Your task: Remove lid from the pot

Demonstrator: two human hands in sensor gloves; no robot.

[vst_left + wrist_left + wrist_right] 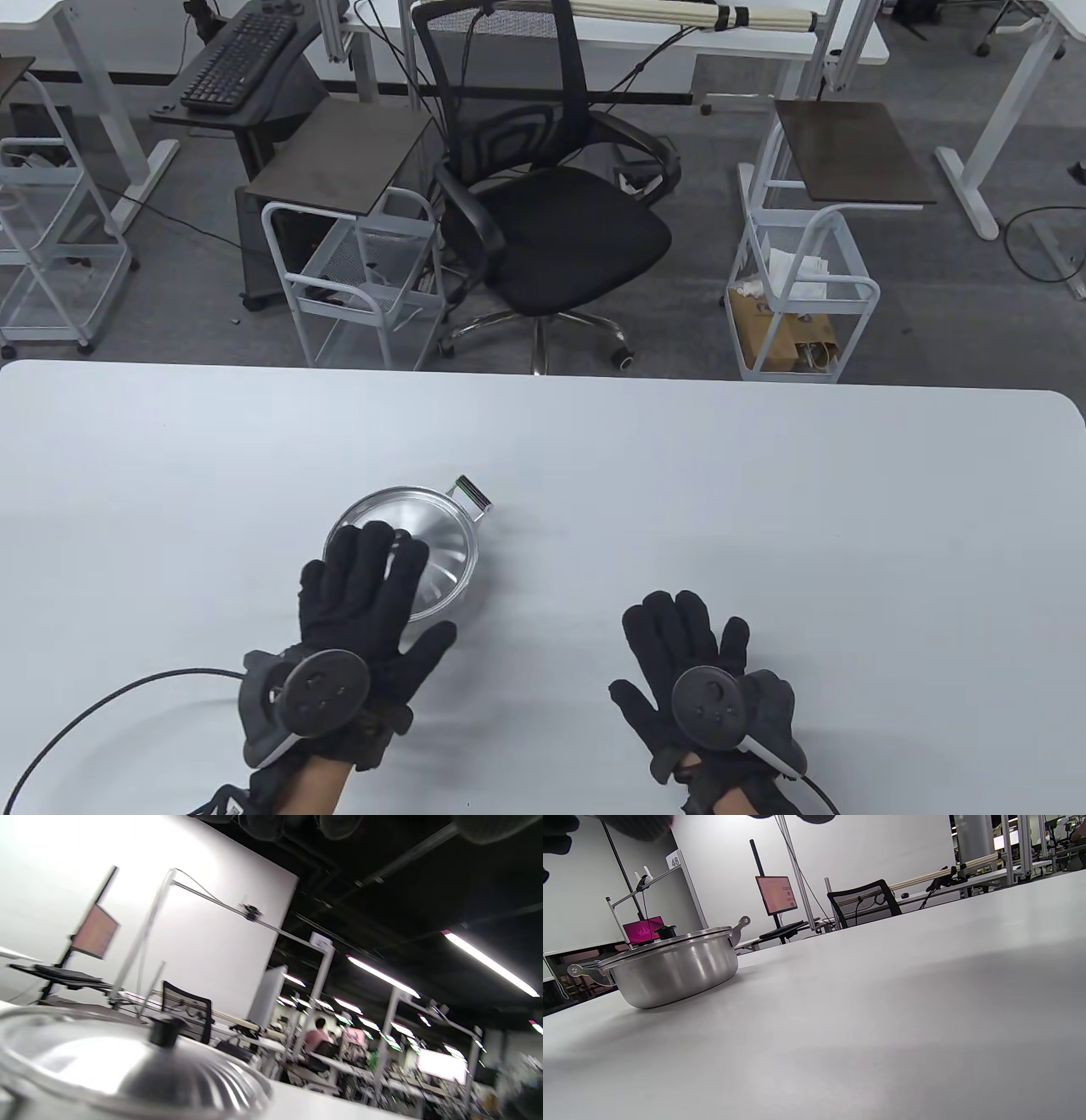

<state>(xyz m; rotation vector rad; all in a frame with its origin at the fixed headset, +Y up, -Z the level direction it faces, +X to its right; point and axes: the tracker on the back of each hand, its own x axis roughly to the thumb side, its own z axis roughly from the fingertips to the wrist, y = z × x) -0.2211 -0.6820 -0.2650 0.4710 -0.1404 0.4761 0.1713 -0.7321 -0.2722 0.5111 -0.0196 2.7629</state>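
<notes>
A steel pot (465, 567) with its steel lid (433, 531) on stands on the white table (764, 509). My left hand (382, 586) is spread open over the near left part of the lid, fingers extended. In the left wrist view the lid (127, 1065) and its black knob (164, 1031) lie below my fingertips (339, 823), and nothing grips the knob. In the right wrist view the pot (670, 971) has its lid closed and its knob (665, 931) free. My right hand (657, 649) lies open and empty, palm down, to the right of the pot.
The pot has a side handle (473, 497) pointing to the far right and another (583, 971) on the opposite side. Beyond the table's far edge stand an office chair (551, 221) and wire carts (797, 289). A cable (102, 705) runs from my left wrist.
</notes>
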